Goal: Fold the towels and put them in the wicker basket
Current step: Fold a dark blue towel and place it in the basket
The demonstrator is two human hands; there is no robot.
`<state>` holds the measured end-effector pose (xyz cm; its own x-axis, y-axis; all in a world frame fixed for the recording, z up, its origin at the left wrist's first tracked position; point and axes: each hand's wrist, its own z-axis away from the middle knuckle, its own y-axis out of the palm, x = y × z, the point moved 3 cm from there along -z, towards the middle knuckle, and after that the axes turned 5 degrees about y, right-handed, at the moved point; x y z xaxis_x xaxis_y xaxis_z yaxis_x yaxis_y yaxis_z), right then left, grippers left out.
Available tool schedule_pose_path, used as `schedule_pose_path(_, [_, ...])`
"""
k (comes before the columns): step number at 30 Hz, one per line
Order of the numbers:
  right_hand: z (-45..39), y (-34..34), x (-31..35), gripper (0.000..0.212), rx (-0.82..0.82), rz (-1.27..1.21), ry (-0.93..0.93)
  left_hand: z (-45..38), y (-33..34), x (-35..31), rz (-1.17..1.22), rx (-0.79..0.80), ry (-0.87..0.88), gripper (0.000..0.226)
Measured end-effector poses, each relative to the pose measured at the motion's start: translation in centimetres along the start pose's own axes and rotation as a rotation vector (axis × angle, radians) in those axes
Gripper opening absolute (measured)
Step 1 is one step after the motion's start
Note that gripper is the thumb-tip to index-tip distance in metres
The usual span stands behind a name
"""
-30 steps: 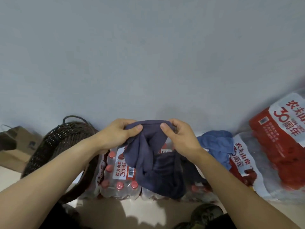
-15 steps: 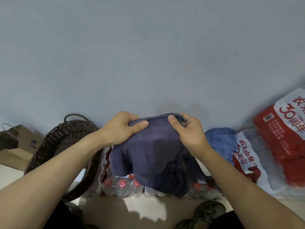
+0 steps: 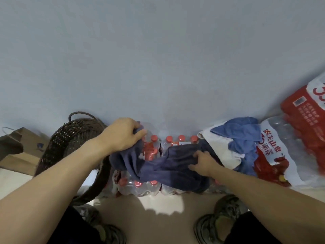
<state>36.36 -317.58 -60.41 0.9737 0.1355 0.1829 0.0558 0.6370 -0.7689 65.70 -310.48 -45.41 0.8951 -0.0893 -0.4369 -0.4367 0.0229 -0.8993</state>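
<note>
A dark navy towel [image 3: 163, 166] lies crumpled across a shrink-wrapped pack of red-capped water bottles [image 3: 154, 143]. My left hand [image 3: 123, 135] grips one end of it, raised near the wall. Lower down, my right hand [image 3: 202, 162] grasps the towel's other part, fingers dug into the cloth. A dark brown wicker basket [image 3: 70, 138] with a loop handle stands to the left, right beside my left forearm. A lighter blue towel [image 3: 244, 136] lies bunched on a bottle pack to the right.
A grey wall rises right behind the bottle packs. Red and white bottle packs [image 3: 302, 138] are stacked at the right. A brown paper bag [image 3: 21, 152] stands at the far left. My two shoes [image 3: 225, 215] are on the beige floor below.
Both hands held the navy towel's top edge up together. Now they have spread apart: the right hand dropped onto the bottles with the cloth, the left stayed up and moved left.
</note>
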Motion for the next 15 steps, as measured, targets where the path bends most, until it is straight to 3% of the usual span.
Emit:
schedule_pose_path(4, [1.2,4.5,-1.2,0.083,-0.033,-0.158,0.237,1.0,3.3,0.0,-0.094,0.171,0.090,0.042])
schedule_pose_path(9, [-0.4,0.1,-1.5,0.053,-0.096,-0.423,0.365,1.2,3.7,1.5,-0.072,0.302,0.039,0.036])
schedule_pose_path(12, [-0.8,-2.0,0.0,0.042,0.001,-0.699,0.304,1.0,3.4,1.7,-0.036,0.348,-0.014,0.038])
schedule_pose_path(15, [-0.5,-4.2,2.5,0.015,-0.060,-0.754,0.099,0.9,3.2,1.4,-0.058,0.422,-0.054,0.036])
